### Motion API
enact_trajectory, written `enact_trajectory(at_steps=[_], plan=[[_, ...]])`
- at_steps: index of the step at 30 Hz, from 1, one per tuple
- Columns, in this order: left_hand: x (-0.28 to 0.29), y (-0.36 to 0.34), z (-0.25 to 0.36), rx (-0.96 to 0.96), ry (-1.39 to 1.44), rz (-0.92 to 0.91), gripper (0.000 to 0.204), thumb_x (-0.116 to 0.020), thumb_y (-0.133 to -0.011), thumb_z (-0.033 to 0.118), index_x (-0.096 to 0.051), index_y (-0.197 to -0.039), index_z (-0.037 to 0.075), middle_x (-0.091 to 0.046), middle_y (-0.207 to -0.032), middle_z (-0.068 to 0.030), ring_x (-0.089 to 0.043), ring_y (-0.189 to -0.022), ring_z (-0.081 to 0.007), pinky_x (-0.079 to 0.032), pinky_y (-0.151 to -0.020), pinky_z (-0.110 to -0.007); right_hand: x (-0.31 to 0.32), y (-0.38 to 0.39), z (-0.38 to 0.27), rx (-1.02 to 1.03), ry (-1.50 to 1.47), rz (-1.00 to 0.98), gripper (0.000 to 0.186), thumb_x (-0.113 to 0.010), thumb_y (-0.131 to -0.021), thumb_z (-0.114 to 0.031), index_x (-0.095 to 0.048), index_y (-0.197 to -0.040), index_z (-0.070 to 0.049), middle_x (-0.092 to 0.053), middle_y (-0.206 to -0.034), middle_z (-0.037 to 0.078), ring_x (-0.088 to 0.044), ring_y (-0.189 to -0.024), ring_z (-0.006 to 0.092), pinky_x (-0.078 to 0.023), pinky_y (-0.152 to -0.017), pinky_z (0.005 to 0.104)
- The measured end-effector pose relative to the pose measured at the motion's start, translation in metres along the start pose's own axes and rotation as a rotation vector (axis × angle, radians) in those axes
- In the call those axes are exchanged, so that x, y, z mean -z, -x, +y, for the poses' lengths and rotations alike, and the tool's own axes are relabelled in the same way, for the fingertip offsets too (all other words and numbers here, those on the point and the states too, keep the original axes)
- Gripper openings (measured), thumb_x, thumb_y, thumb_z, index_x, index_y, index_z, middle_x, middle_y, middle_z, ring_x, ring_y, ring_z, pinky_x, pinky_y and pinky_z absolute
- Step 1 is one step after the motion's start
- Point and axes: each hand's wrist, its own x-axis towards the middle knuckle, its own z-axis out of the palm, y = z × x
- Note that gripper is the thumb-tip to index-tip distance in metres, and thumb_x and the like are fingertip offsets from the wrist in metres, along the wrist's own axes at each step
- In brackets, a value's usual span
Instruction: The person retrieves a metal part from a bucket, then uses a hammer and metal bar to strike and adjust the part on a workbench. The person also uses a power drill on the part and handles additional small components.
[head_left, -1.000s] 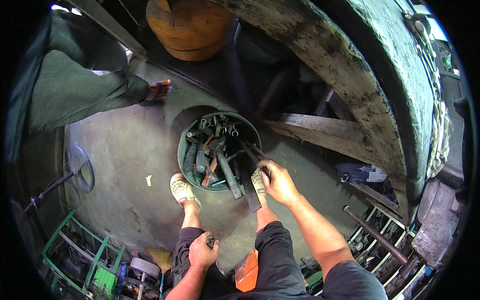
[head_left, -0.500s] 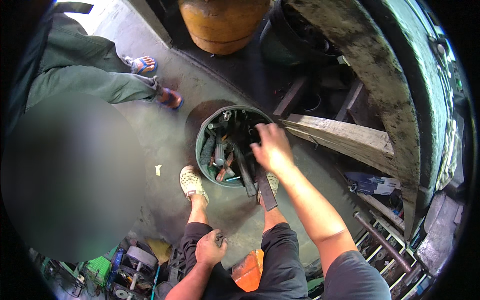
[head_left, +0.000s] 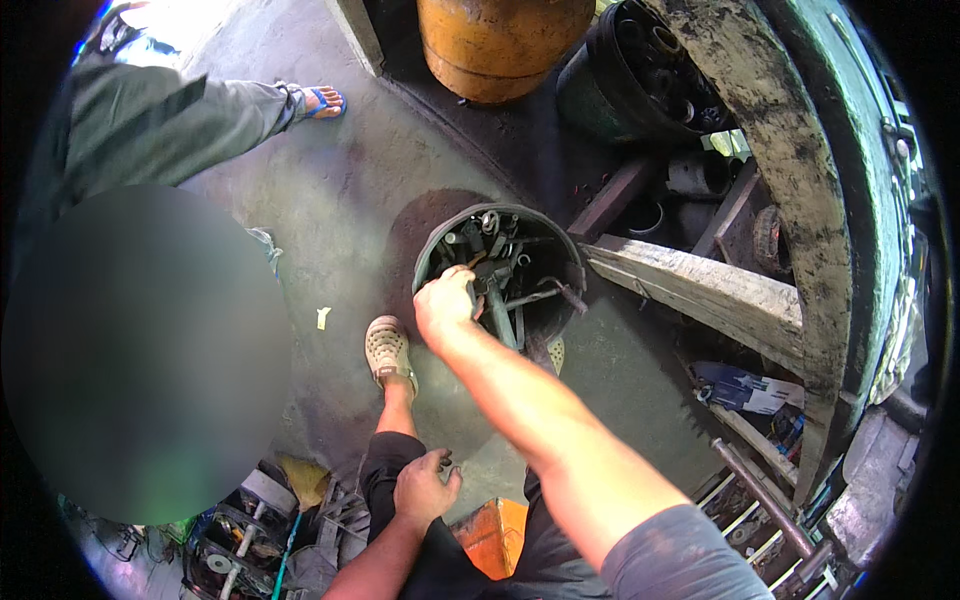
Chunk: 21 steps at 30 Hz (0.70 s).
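Observation:
A round bucket [head_left: 578,262] full of metal hand tools stands on the floor ahead of my feet. My right hand [head_left: 446,308] reaches in over its left side, fingers curled down among the tools; what they grip is hidden. Beside those fingers lies a grey bar-like tool [head_left: 497,303], possibly a hammer. A spanner [head_left: 524,260] and a shiny ring-ended tool [head_left: 490,222] show farther back in the pile. A long thin rod [head_left: 533,298] slants toward the right rim. My left hand [head_left: 425,492] rests by my left knee, thumb and fingers apart, holding nothing visible.
An orange gas cylinder [head_left: 500,50] and a second bucket [head_left: 610,95] of parts stand beyond. A wooden beam [head_left: 705,295] runs along the right. An orange object [head_left: 495,535] lies between my legs. Another person's leg [head_left: 190,130] is at far left; machine parts [head_left: 255,530] lie below.
My right hand has moved left across the bucket and down into the tools. The dark bars over the near rim no longer show there. The other person's second foot has left view.

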Motion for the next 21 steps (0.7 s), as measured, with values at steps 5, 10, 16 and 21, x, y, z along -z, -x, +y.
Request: enact_trajectory(at_steps=[5,10,16,21], plan=[[0.004,0.001,0.0,0.049,0.06,-0.033,0.04,-0.082,-0.092,0.029,-0.077,-0.126,0.009,-0.083,-0.116,-0.0137,-0.079,-0.111,-0.0361,-0.061,-0.099,-0.048,-0.008,0.033,0.074,0.19,-0.253,0.127,0.039,-0.079,-0.095,-0.032,-0.078,-0.123,-0.005,-0.082,-0.123,0.014,-0.07,-0.127,0.035,-0.044,-0.121,0.0559],[0.005,0.002,-0.015,0.048,0.036,-0.023,0.04,-0.082,-0.093,0.03,-0.077,-0.126,0.008,-0.083,-0.116,-0.0148,-0.079,-0.111,-0.0367,-0.061,-0.099,-0.048,-0.005,0.049,0.126,0.129,-0.342,0.19,0.035,-0.059,-0.105,-0.02,-0.073,-0.134,-0.005,-0.081,-0.128,0.018,-0.066,-0.141,0.0397,-0.036,-0.128,0.0658],[0.007,0.005,-0.024,0.025,0.075,-0.007,0.04,-0.082,-0.093,0.029,-0.077,-0.125,0.006,-0.083,-0.114,-0.0151,-0.079,-0.11,-0.0367,-0.061,-0.099,-0.048,-0.05,0.054,0.182,-0.038,-0.457,0.445,0.046,-0.075,-0.095,-0.013,-0.075,-0.14,-0.011,-0.078,-0.141,0.011,-0.062,-0.145,0.0377,-0.035,-0.13,0.0632],[0.011,0.002,-0.018,0.041,0.086,-0.019,0.039,-0.082,-0.093,0.027,-0.077,-0.125,0.006,-0.083,-0.113,-0.0143,-0.079,-0.11,-0.036,-0.061,-0.099,-0.047,-0.042,0.052,0.191,-0.272,-0.461,0.58,0.045,-0.084,-0.089,-0.017,-0.078,-0.133,-0.015,-0.07,-0.124,0.01,-0.07,-0.115,0.0373,-0.053,-0.104,0.0582]])
